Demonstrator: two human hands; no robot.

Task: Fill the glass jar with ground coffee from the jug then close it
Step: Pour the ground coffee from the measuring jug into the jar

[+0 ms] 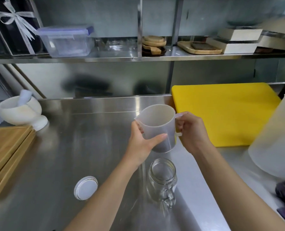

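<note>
Stainless steel forms the counter (91, 147), with a shelf (138, 58) of containers and wooden boards behind it. At the right, a yellow cutting board (225, 114) lies flat, and a large translucent container (277, 140) is partly cut off by the frame edge. At the left, a wooden box (6, 155) and a white mortar with pestle (20, 110) are seen. Both forearms are extended forward from the lower edge. A translucent plastic jug (158, 125) is held above the counter, roughly upright, with dark contents visible through its base. The left hand (141, 140) is wrapped around the jug's body, thumb across the front. The right hand (193, 130) is closed on the jug's handle. Below and nearer the person, the empty glass jar (162, 177) stands open, its handle facing the viewer. The white lid (85, 187) lies on the counter, left of the jar and apart from it.
</note>
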